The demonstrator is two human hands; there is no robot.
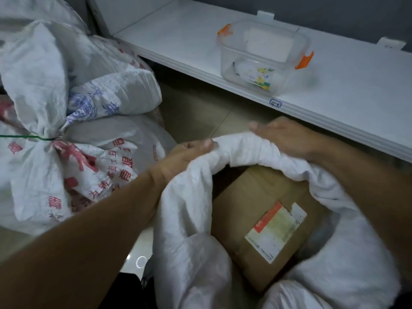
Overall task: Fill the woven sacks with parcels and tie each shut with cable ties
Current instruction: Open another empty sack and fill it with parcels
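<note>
Now the left hand [187, 152] and right hand [283, 137] both grip the rolled rim of the open white sack [196, 219]; inside lies a cardboard parcel [252, 197]; a tied sack [44, 121] lies beside

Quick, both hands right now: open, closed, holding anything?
Left hand: closed, gripping the rolled rim of the open white woven sack.
Right hand: fingers lie over the same rim, further along; a firm grip cannot be told.
</note>
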